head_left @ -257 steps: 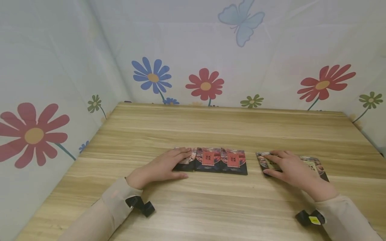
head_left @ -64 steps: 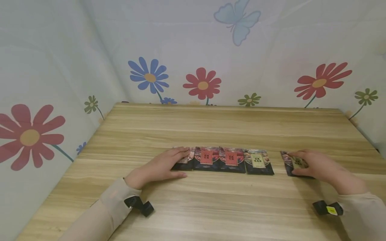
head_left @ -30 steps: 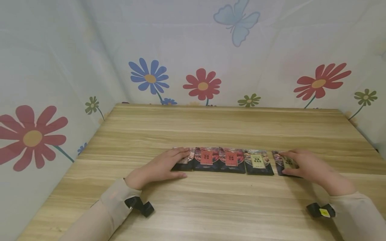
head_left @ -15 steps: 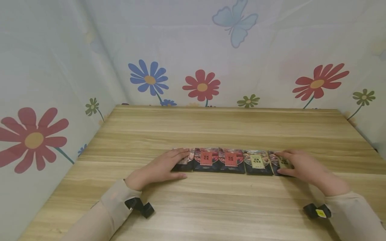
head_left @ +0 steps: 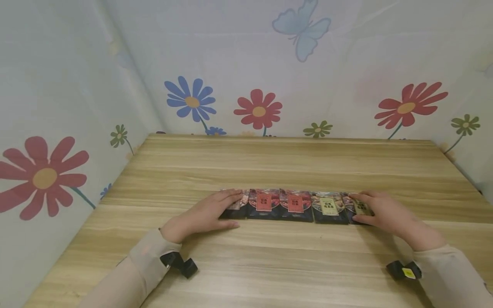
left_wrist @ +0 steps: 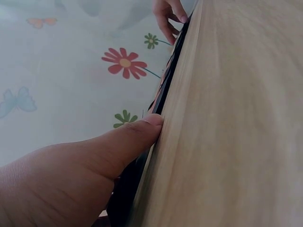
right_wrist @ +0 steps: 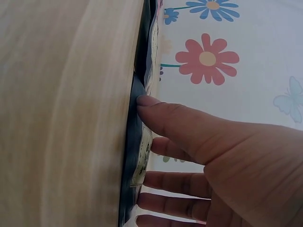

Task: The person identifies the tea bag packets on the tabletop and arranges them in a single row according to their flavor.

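Observation:
Several flat tea sachets lie side by side in a row on the table in the head view. My left hand (head_left: 204, 212) rests with its fingers over the leftmost sachet (head_left: 239, 212), its thumb at the near edge. Beside it lie two red-label sachets (head_left: 263, 203), then a yellow-label sachet (head_left: 328, 206). At the right end my right hand (head_left: 390, 217) lies on another sachet (head_left: 362, 208), partly hidden under it. In the right wrist view the thumb (right_wrist: 163, 113) touches this sachet's dark lower part and the fingers extend over its label.
The wood-grain table (head_left: 269, 265) extends in front of and behind the row. A white curtain (head_left: 227, 51) printed with flowers and a butterfly stands along its back and sides. Both wrists wear small black cameras (head_left: 181, 264).
My right hand has slid the rightmost sachet leftward until it meets the yellow-label one. Earlier, the yellow-label sachet also joined the row. My left hand has stayed in place.

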Demonstrator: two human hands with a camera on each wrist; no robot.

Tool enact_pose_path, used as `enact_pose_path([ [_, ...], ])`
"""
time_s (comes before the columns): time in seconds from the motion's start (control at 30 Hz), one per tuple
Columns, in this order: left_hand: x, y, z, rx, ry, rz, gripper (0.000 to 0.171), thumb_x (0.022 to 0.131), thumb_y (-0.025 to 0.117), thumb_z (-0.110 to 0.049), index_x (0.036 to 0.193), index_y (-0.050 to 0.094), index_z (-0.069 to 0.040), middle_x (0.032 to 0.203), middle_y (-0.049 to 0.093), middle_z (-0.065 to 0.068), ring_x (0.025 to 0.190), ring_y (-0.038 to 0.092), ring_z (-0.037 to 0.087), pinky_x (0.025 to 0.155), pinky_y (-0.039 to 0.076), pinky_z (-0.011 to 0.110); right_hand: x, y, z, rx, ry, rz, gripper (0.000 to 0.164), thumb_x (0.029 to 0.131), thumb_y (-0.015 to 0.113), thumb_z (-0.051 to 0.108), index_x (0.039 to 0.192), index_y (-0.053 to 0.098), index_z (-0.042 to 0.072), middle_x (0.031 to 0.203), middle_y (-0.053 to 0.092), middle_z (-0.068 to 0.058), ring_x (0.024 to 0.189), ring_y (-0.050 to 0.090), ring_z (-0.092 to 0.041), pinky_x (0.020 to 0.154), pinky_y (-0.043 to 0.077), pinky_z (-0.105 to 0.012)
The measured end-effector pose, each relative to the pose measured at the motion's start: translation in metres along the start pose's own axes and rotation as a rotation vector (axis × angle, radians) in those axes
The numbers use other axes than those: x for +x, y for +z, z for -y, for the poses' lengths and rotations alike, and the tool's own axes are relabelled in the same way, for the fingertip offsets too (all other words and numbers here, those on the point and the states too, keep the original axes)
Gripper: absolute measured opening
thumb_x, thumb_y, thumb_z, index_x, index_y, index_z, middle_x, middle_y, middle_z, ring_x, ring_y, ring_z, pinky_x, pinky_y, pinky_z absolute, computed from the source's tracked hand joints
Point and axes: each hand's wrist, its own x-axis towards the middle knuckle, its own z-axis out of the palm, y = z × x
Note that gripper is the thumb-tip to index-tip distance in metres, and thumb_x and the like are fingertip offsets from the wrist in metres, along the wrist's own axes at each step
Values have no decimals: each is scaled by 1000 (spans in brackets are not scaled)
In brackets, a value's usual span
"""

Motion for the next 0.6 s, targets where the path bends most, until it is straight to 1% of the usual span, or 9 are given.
enact_pose_path([
  [0.1,2,0,0,11,-5,4,81,86,64,-54,149,36,-10,154,37,10,141,37,30,117,31,48,0,1,-1,5,-4,-8,60,83,73,34,129,58,0,122,60,-28,109,57,-49,90,47,-62],
  [0.23,4,0,0,2,-10,5,83,86,64,-53,150,33,-10,153,37,11,141,36,31,118,30,48,0,2,-3,10,-2,-10,59,83,73,34,130,58,1,123,59,-28,110,56,-49,90,47,-62],
  [0.47,4,2,3,10,-12,1,80,86,64,-54,148,37,-10,153,38,8,140,38,29,117,31,46,3,2,-2,11,-15,-21,56,83,73,33,127,60,2,121,61,-27,108,58,-47,89,49,-60],
  [0.6,5,3,5,17,-10,-5,80,86,63,-54,148,38,-10,152,39,9,140,38,29,117,33,46,5,1,-2,14,-15,-21,55,83,73,33,127,60,2,120,61,-27,108,59,-47,89,49,-60],
])
